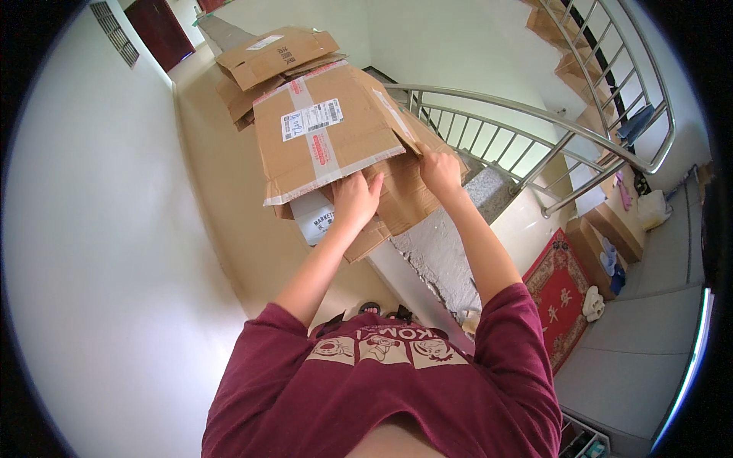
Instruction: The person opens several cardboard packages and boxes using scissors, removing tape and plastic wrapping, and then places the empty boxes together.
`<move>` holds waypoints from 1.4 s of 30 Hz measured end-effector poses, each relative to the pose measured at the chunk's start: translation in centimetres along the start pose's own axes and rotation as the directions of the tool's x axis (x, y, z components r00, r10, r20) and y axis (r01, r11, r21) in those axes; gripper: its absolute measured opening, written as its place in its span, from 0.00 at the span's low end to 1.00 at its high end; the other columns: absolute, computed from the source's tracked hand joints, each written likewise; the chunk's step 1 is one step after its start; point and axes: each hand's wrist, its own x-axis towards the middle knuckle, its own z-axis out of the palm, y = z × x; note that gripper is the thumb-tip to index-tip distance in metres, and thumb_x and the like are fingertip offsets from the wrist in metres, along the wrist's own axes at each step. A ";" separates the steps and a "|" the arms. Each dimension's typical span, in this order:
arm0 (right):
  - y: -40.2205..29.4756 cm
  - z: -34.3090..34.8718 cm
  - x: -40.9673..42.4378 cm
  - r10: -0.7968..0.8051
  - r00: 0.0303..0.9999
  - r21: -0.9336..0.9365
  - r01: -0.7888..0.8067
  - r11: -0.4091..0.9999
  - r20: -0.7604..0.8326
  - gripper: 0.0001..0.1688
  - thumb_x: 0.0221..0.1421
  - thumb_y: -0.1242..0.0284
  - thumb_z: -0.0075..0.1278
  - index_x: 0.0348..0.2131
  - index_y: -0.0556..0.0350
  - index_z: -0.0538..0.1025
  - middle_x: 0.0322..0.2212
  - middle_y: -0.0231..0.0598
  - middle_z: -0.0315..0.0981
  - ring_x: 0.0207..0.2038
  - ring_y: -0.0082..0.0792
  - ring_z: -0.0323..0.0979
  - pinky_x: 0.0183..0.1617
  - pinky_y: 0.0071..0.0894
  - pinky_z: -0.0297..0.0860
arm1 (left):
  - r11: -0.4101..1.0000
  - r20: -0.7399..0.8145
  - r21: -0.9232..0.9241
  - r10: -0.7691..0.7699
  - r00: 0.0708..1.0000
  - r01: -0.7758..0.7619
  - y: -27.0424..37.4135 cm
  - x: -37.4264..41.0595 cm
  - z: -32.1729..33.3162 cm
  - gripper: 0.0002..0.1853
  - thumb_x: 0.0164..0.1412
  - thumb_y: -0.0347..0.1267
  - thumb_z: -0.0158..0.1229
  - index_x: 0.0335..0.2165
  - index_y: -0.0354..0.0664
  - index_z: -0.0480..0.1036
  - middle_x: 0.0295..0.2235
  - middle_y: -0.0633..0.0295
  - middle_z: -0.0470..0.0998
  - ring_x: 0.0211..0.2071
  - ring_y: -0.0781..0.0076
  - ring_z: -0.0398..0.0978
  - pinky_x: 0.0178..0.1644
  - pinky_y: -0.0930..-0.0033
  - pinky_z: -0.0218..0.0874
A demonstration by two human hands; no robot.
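Note:
A large flattened cardboard box (332, 120) lies tilted before me on a pile of folded cardboard. It bears clear tape with red print and a white label. My right hand (441, 170) grips its right-hand flap near the front corner. Under the front edge reaches my left hand (356, 197), its thumb raised and its fingertips partly hidden. Whether these fingers grip anything is not visible. Below the left hand, a white printed carton piece (314, 214) sticks out, beside a loose brown cardboard flap (367, 240).
Another folded box (280, 54) lies behind. The pile rests along a low rough concrete ledge (438, 257). A steel stair railing (498, 106) curves to the right. Beyond the ledge lie a red patterned mat (552, 286) and open cartons (595, 257) with slippers. A white wall (114, 229) stands left.

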 end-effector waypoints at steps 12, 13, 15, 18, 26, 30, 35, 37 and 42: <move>0.7 -1.0 0.4 -0.001 0.997 -0.003 0.001 1.000 0.080 0.16 0.48 0.72 0.42 0.41 0.42 0.69 0.15 0.46 0.69 0.21 0.45 0.70 0.24 0.42 0.66 | 1.000 -0.013 -0.024 0.011 1.000 -0.011 -0.4 5.6 3.3 0.22 0.55 0.44 0.44 0.46 0.44 0.63 0.48 0.52 0.62 0.49 0.51 0.58 0.51 0.56 0.50; 0.9 -1.0 0.4 0.000 0.996 -0.013 0.001 1.000 0.093 0.16 0.49 0.71 0.42 0.40 0.42 0.69 0.15 0.46 0.69 0.21 0.45 0.70 0.24 0.41 0.66 | 1.000 0.008 -0.020 0.012 1.000 -0.012 -0.2 5.9 2.9 0.23 0.55 0.44 0.44 0.46 0.44 0.62 0.48 0.52 0.62 0.49 0.51 0.58 0.52 0.56 0.50; 1.2 -1.3 0.7 -0.036 0.997 -0.018 0.037 0.999 0.068 0.15 0.49 0.71 0.42 0.40 0.43 0.69 0.15 0.46 0.69 0.21 0.45 0.70 0.24 0.41 0.66 | 1.000 0.053 -0.013 0.012 0.999 -0.011 -0.5 6.6 2.4 0.23 0.55 0.44 0.44 0.46 0.44 0.62 0.49 0.52 0.62 0.50 0.51 0.58 0.52 0.57 0.50; 1.3 -1.3 0.8 -0.044 0.996 -0.016 0.046 0.999 0.076 0.15 0.49 0.71 0.42 0.40 0.43 0.69 0.16 0.46 0.70 0.21 0.46 0.70 0.24 0.41 0.66 | 1.000 0.134 -0.005 -0.005 0.991 0.006 -1.0 7.4 1.6 0.24 0.55 0.45 0.44 0.47 0.44 0.61 0.49 0.52 0.61 0.50 0.51 0.57 0.52 0.57 0.49; 0.1 -1.3 1.5 0.022 0.997 -0.051 -0.019 0.999 0.071 0.19 0.47 0.74 0.42 0.41 0.42 0.68 0.20 0.44 0.72 0.24 0.44 0.72 0.27 0.38 0.68 | 1.000 0.478 -0.013 0.016 0.878 -0.012 -4.0 6.3 0.3 0.36 0.52 0.50 0.46 0.53 0.40 0.51 0.52 0.49 0.56 0.53 0.49 0.54 0.56 0.61 0.46; 1.2 -1.4 1.8 0.086 0.993 -0.083 -0.080 0.993 0.077 0.21 0.46 0.75 0.42 0.42 0.38 0.68 0.20 0.44 0.72 0.25 0.44 0.72 0.27 0.38 0.68 | 0.993 0.614 0.045 0.059 0.787 -0.110 -1.0 3.0 -4.0 0.44 0.48 0.49 0.50 0.54 0.34 0.43 0.53 0.40 0.50 0.54 0.46 0.49 0.57 0.59 0.42; 2.2 -1.2 3.0 0.050 0.994 -0.089 -0.042 0.995 0.093 0.22 0.45 0.76 0.42 0.42 0.36 0.69 0.22 0.43 0.72 0.26 0.42 0.72 0.27 0.37 0.68 | 0.963 0.727 0.222 -0.057 0.684 -0.154 -1.4 2.2 -5.8 0.44 0.46 0.43 0.51 0.54 0.33 0.40 0.54 0.37 0.46 0.56 0.44 0.44 0.58 0.58 0.40; 2.2 -1.1 3.4 0.031 0.997 -0.079 -0.026 0.997 0.066 0.21 0.45 0.75 0.41 0.41 0.36 0.69 0.23 0.41 0.73 0.26 0.42 0.72 0.27 0.36 0.68 | 0.967 0.739 0.214 -0.066 0.670 -0.140 -1.7 1.8 -7.2 0.44 0.46 0.41 0.51 0.54 0.33 0.40 0.54 0.36 0.46 0.56 0.44 0.45 0.58 0.59 0.40; 2.4 -0.8 4.0 0.071 0.996 -0.083 -0.066 0.994 0.057 0.18 0.47 0.75 0.41 0.40 0.37 0.69 0.26 0.39 0.73 0.28 0.39 0.72 0.28 0.36 0.68 | 0.975 0.744 0.155 -0.010 0.668 -0.157 -2.7 0.5 -8.6 0.41 0.47 0.37 0.51 0.54 0.32 0.41 0.52 0.34 0.49 0.54 0.44 0.49 0.57 0.59 0.43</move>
